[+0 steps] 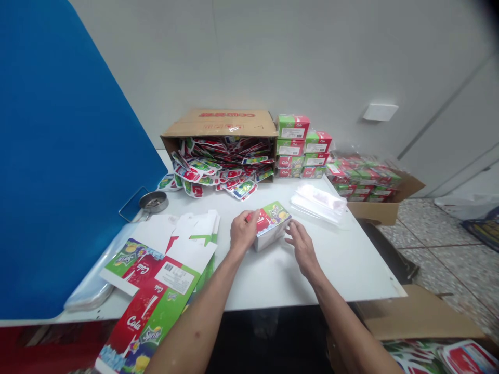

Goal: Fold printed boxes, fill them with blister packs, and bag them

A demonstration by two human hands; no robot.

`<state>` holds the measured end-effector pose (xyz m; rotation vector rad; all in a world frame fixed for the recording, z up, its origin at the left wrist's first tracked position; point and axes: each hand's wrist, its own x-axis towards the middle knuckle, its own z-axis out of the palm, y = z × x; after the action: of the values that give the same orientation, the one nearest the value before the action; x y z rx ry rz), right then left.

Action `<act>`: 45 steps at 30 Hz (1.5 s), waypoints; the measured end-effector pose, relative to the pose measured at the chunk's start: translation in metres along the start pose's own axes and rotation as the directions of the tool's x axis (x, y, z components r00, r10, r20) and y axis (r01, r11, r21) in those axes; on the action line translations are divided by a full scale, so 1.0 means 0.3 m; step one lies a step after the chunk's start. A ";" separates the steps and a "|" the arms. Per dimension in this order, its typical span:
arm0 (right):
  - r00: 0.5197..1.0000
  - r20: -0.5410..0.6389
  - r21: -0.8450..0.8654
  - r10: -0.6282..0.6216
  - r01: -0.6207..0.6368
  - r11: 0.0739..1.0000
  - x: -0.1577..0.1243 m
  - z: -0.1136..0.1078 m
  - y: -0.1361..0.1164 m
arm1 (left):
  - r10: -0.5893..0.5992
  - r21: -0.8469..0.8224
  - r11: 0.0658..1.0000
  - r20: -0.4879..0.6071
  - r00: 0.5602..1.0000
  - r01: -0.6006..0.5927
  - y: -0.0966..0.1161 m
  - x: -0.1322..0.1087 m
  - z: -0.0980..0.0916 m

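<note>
Cola and Sprite box [274, 221]: resting near the middle of the desk [351, 270], printed face up, pale side toward 6 o'clock; taken here as clock centre.
Left grip [244, 231]: at 9 o'clock, grasping the box by its left end, thumb laid over the top.
Right grip [303, 248]: at 4 o'clock, loosely bent, fingertips at the box's right end; whether pressing on it or merely beside it, impossible to say.
Flat box blanks [146, 317]: at 8 o'clock, overlapping, partly beyond the desk's near edge.
Metal pan [158, 209]: between 9 and 10 o'clock, with small bits inside, too small to identify.
Cardboard carton [218, 124]: at 11 o'clock, mouth facing the box, red and green packets [230, 176] spilled out.
Stacked boxes [290, 148]: at 1 o'clock, just beside the carton, in two columns.
Clear bags [317, 202]: at 2 o'clock, piled flat.
</note>
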<state>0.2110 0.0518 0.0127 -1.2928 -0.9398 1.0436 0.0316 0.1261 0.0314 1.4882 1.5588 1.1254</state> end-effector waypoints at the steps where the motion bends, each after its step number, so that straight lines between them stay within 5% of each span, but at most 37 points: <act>1: 1.000 0.003 -0.005 0.001 -0.001 1.000 0.006 0.003 -0.001 | -0.001 0.010 1.000 -0.012 1.000 0.001 0.003 -0.007 -0.002; 10: 1.000 0.000 -0.069 0.018 -0.018 0.997 0.029 0.008 -0.021 | -0.007 -0.036 0.999 0.026 1.000 0.008 0.008 -0.009 -0.024; 27: 0.997 -0.072 -0.140 -0.027 0.017 0.990 -0.106 -0.009 -0.010 | 0.004 -0.228 0.972 0.269 0.963 0.059 -0.010 0.049 -0.060; 45: 0.997 -0.071 -0.122 -0.012 0.004 0.992 -0.111 -0.013 -0.015 | -0.016 -0.243 0.966 0.301 0.954 0.093 -0.010 0.051 -0.061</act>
<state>0.2059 0.0188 0.0180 -1.4170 -0.9660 0.9396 0.0122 0.1392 0.0369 1.3595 1.1936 0.9771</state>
